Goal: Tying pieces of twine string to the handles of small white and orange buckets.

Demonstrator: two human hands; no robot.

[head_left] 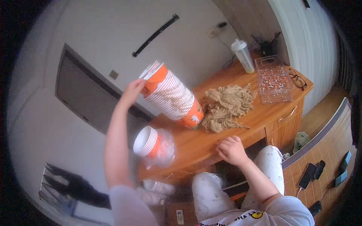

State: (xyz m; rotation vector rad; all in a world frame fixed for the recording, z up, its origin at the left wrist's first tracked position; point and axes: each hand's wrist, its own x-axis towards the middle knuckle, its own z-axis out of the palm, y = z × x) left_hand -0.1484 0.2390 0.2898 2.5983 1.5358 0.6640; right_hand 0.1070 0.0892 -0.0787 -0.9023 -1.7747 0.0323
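A tall nested stack of orange-and-white paper cups (175, 96) leans on the left part of the wooden desk. At its upper end, my left hand (132, 92) is closed on the rim of the top cup, thumb and fingers together. My right hand (231, 150) rests at the desk's front edge with its fingers loosely bent and apart, holding nothing. Left of the tall stack lies a shorter stack of paper cups (145, 141), tilted, partly inside clear plastic wrap (164, 147). A bundle of tan yarn (232, 101) lies just right of the tall stack's base.
Farther right on the desk (211, 145) are a white-lidded tumbler (243, 56), a clear box of small colourful bits (274, 84) and glasses (298, 80). Phones (307, 176) lie on another wooden surface at right. More white cups (158, 187) sit below the desk's left end.
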